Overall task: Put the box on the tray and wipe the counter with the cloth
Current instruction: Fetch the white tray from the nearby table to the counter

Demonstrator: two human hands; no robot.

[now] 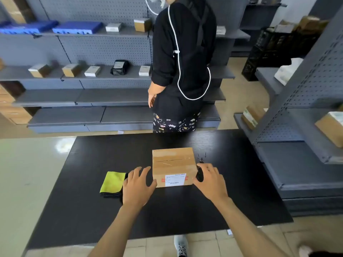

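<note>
At the far left, grey pegboard shelving (89, 71) carries blue trays (78, 27) on the top shelf and small cartons (71, 69) on the shelf below, at about 10 o'clock from the box. Nearer, a black counter (92, 210) fills the lower middle of the view.

On the counter, a folded yellow-green cloth (112, 181) with a dark underside lies at 9 o'clock from the box, near it but not touching. The left hand (137, 186) hovers over the cloth's right edge, fingers spread and released, with the fingertips just reaching the lower left corner of the box; it grips nothing.

The cardboard box (173, 166) sits flat at the counter's middle, taped along its top, with a white shipping label (175, 179) on its near side. No tray lies under it; it rests directly on the counter.

At 3 o'clock from the box, the right hand (208, 179) has its fingers curled loosely beside the box's right face. A small black object (199, 175) shows between this hand and the box; whether the hand grasps it cannot be told.

At 12 o'clock, beyond the counter, a person in a black top (182, 58) stands facing the shelves, with a white cable (178, 71) looping down the back.

At the far right, more grey shelving (306, 160) holds further brown cartons (329, 128).
</note>
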